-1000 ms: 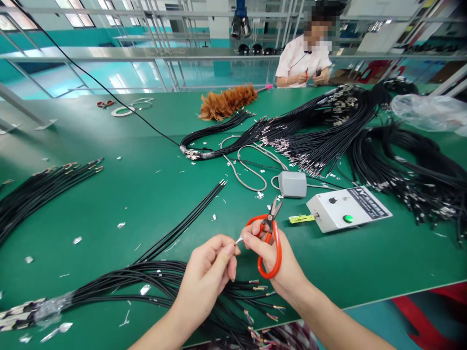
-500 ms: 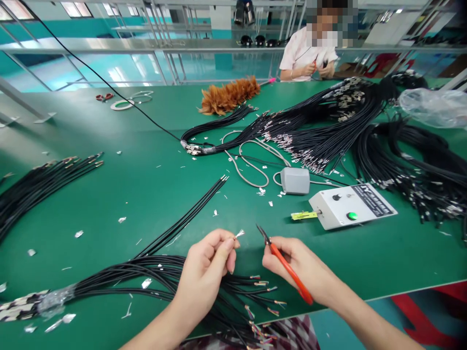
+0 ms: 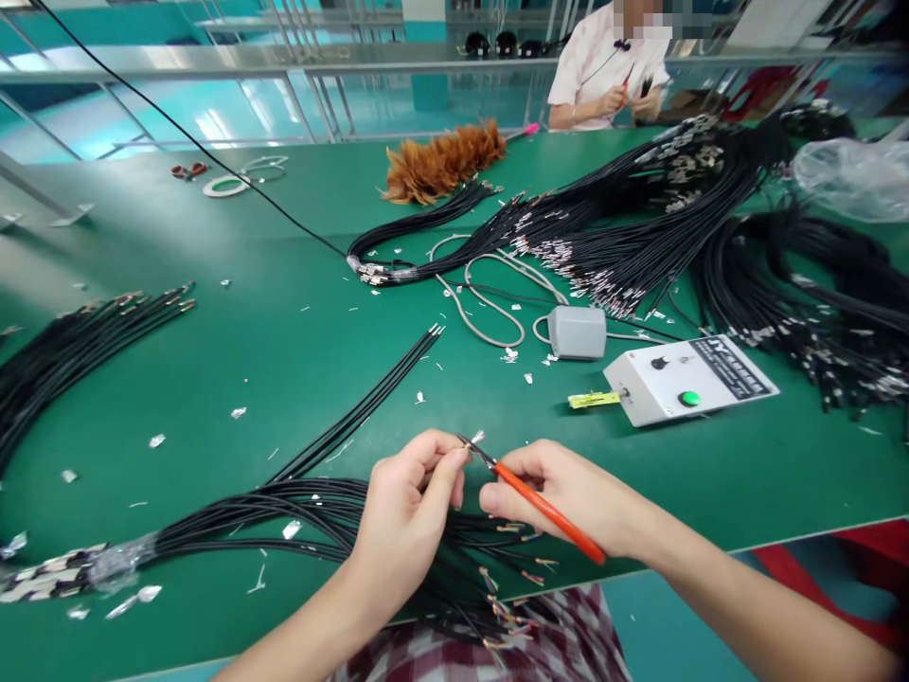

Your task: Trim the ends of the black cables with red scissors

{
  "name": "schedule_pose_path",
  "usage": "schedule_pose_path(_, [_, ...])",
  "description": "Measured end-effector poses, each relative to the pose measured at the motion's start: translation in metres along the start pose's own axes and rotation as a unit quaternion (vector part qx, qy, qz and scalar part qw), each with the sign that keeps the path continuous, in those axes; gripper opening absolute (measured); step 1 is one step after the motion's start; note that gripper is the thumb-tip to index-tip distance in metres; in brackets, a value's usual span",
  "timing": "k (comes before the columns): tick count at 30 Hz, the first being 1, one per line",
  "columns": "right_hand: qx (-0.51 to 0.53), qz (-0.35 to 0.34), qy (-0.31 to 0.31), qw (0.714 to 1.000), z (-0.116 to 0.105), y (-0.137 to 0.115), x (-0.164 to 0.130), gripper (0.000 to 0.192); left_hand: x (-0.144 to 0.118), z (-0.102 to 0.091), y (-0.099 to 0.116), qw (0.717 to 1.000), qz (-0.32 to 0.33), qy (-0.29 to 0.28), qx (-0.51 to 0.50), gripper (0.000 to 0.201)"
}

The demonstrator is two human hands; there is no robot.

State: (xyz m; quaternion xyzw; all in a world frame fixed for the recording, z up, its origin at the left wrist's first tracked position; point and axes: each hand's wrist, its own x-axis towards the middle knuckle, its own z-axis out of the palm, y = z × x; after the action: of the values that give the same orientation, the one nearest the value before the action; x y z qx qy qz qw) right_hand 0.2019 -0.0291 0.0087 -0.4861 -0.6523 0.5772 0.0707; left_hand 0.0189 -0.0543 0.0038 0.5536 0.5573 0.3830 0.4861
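My left hand (image 3: 412,497) is closed in a pinch on the end of a black cable, whose pale wire strands (image 3: 478,437) stick out past the fingertips. In my right hand (image 3: 561,488) are cutters with orange handles (image 3: 550,511). Their dark tips reach the strands right beside my left thumb and forefinger. Below my hands runs a bundle of black cables (image 3: 284,502), with bare coloured wire ends (image 3: 522,620) at the table's near edge. A few separate black cables (image 3: 369,407) lie beyond my left hand.
A white control box (image 3: 657,403) with a green button stands at right, beside a grey block (image 3: 578,332). Large cable heaps (image 3: 639,227) cover the back right. A brown feather duster (image 3: 444,166), a tape roll (image 3: 225,187) and white scraps lie about. A person (image 3: 607,76) sits opposite.
My right hand has moved left, bringing the cutter tips from apart to the strands at my left fingertips. The view has tilted slightly downward.
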Motion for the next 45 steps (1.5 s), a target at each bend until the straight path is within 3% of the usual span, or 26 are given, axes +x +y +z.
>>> schedule_pose_path(7, [-0.040, 0.020, 0.002, 0.999, -0.001, -0.003, -0.001, 0.051, 0.000, 0.003, -0.005, 0.998, 0.033, 0.010, 0.053, 0.020])
schedule_pose_path(13, [-0.102, 0.029, 0.082, 0.991, 0.004, -0.004, -0.002, 0.054, 0.000, 0.004, -0.007, 0.995, 0.056, 0.041, 0.074, 0.017])
schedule_pose_path(19, [-0.089, 0.031, 0.060, 0.994, 0.005, 0.017, -0.004, 0.056, 0.003, -0.001, -0.001, 0.996, -0.045, 0.029, -0.070, 0.021])
schedule_pose_path(23, [-0.083, 0.007, 0.063, 0.995, 0.004, 0.013, -0.004, 0.053, 0.005, -0.006, 0.005, 0.989, -0.094, -0.004, -0.114, 0.025])
schedule_pose_path(29, [-0.078, -0.004, 0.042, 0.996, 0.006, -0.002, 0.007, 0.051, 0.004, -0.007, 0.006, 0.982, -0.122, -0.034, -0.140, 0.029])
schedule_pose_path(36, [-0.043, -0.022, 0.007, 0.999, 0.004, 0.001, 0.014, 0.052, 0.004, -0.007, 0.006, 0.974, -0.153, -0.039, -0.163, 0.035])
schedule_pose_path(41, [-0.054, -0.013, 0.037, 0.998, 0.007, 0.006, 0.017, 0.052, 0.006, -0.011, 0.000, 0.964, -0.155, -0.067, -0.203, 0.034])
schedule_pose_path(45, [-0.048, 0.008, 0.059, 0.997, 0.011, 0.013, 0.021, 0.050, 0.009, -0.023, 0.000, 0.942, -0.170, -0.110, -0.269, 0.032])
